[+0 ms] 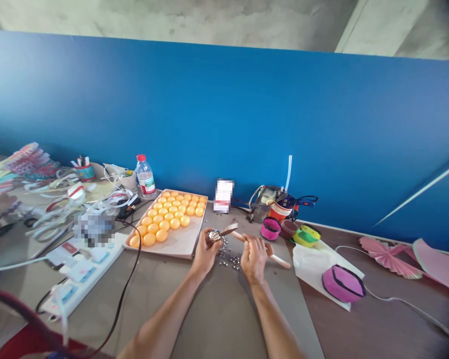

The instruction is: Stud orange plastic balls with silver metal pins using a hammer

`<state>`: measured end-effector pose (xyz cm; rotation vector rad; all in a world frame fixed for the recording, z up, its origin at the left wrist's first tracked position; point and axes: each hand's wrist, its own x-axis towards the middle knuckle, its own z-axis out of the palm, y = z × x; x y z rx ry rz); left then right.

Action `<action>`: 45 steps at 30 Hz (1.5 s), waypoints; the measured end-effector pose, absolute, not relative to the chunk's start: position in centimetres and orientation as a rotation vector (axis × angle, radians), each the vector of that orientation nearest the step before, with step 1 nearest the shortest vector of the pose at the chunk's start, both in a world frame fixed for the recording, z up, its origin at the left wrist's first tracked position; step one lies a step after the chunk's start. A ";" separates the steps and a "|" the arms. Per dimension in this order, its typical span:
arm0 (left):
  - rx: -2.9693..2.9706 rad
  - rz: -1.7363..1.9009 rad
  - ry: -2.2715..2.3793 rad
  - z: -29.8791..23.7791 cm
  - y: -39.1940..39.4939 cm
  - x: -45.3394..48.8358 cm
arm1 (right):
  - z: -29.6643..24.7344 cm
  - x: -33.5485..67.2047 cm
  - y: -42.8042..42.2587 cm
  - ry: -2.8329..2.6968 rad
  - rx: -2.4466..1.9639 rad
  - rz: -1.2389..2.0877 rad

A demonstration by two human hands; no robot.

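My left hand (205,253) is closed around a small rounded piece covered in shiny silver beads or studs (213,236). My right hand (255,257) grips the pale wooden handle (280,261) of what looks like a small hammer. Its flat metal head (230,229) is close beside the beaded piece; whether they touch, I cannot tell. Loose silver beads (235,261) lie scattered on the grey mat (224,309) between and beyond my hands. Left of them stands a shallow tray (183,244) holding rows of orange balls (161,235).
A bottle with a red cap (145,178) stands behind the tray. White power strips (82,279) and a dark cable (129,279) lie on the left. Pink (270,229), yellow-green (306,235) and purple (343,283) pieces sit on the right. A blue partition (224,114) rises behind.
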<state>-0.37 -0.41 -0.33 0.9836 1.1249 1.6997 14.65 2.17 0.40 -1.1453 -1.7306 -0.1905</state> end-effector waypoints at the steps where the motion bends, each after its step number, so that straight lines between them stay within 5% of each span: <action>1: 0.980 1.703 1.129 -0.3 -0.4 -0.3 | 0.4 14.7 2.2 -1.716 -1.151 -0.195; 45: 1.277 1.727 1.520 0.4 -0.9 -0.7 | 0.6 14.2 1.4 -1.736 -1.063 -0.122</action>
